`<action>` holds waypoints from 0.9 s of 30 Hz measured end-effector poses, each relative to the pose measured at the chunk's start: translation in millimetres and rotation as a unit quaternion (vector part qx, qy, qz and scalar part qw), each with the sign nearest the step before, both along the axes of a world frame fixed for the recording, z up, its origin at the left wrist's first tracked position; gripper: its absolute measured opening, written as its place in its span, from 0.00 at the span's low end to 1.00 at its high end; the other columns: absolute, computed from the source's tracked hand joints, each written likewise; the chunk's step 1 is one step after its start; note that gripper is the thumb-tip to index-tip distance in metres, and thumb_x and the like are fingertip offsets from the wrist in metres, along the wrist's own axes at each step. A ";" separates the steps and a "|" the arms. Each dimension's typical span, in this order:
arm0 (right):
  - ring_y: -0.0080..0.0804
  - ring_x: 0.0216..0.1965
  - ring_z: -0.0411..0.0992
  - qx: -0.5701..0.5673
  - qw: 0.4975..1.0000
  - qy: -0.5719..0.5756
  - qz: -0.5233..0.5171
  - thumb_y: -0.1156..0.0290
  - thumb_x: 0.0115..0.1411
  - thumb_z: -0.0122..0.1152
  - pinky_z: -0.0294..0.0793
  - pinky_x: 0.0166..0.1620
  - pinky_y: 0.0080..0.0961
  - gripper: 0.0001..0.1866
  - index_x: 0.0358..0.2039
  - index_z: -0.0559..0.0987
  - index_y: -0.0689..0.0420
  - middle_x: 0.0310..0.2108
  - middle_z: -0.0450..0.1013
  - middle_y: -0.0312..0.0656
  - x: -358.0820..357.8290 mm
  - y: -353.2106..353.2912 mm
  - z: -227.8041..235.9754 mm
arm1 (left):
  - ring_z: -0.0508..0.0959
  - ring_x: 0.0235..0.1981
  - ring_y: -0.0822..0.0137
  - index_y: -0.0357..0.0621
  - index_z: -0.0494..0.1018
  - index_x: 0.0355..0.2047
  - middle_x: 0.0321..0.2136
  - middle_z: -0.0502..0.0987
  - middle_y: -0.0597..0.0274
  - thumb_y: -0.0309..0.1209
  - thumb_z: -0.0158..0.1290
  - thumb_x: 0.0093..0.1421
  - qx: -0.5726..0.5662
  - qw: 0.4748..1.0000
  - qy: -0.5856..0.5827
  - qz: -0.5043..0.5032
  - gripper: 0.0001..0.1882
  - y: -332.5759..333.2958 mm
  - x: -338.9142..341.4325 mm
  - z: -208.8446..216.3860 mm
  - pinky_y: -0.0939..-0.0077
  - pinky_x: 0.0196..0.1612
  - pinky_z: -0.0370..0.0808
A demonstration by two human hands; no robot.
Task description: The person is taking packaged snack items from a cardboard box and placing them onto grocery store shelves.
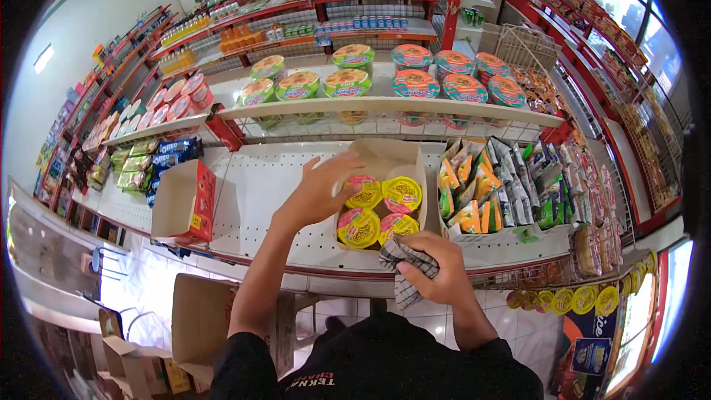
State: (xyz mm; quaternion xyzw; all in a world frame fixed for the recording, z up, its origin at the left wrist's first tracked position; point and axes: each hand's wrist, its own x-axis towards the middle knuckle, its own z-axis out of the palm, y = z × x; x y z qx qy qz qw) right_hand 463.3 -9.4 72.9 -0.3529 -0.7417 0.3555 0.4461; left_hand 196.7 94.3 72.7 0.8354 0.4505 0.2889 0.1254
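My right hand point(442, 272) grips a crumpled black-and-white checked cloth point(406, 258) at the near edge of the white shelf point(266, 178). Beside the cloth, an open cardboard box point(385, 152) holds several pink cups with round yellow lids point(402, 194). Some of the front right lid is hidden by the cloth and hand. Over the box's left side hovers my left hand point(315, 191), fingers stretched out and slightly smeared by motion, with nothing visible in it. Whether its fingertips touch the box or a cup, I cannot tell.
On the right stands a box packed with upright snack sachets point(511, 185). A red carton point(185, 201) and blue snack packs point(176, 152) sit at the left. Instant noodle cups point(348, 83) line the raised shelf behind. Below left, an open cardboard carton point(196, 318) stands near my body.
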 end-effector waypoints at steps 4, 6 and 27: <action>0.41 0.41 0.79 0.030 0.998 0.010 0.054 0.72 0.48 0.73 0.75 0.47 0.31 0.20 0.41 0.79 0.63 0.40 0.79 0.51 -10.4 -7.2 -0.7 | 0.72 0.58 0.52 0.43 0.76 0.48 0.54 0.75 0.49 0.41 0.53 0.64 0.031 0.992 -0.119 0.029 0.18 -44.3 -31.1 -2.2 0.56 0.61 0.66; 0.41 0.42 0.78 0.024 0.989 0.071 0.131 0.72 0.44 0.78 0.75 0.47 0.32 0.23 0.41 0.78 0.60 0.41 0.79 0.50 -28.0 -12.0 -7.9 | 0.78 0.50 0.51 0.36 0.76 0.45 0.47 0.79 0.46 0.43 0.53 0.65 0.029 0.977 -0.206 0.049 0.21 -82.8 -53.7 -14.4 0.60 0.53 0.73; 0.37 0.46 0.76 -0.262 0.890 -0.125 0.352 0.62 0.59 0.67 0.73 0.49 0.32 0.26 0.52 0.73 0.63 0.43 0.77 0.48 -406.7 -145.4 -214.8 | 0.74 0.31 0.74 0.37 0.73 0.42 0.30 0.77 0.61 0.36 0.51 0.68 -0.227 0.799 -0.425 0.360 0.13 -375.9 -308.7 -230.1 0.75 0.37 0.73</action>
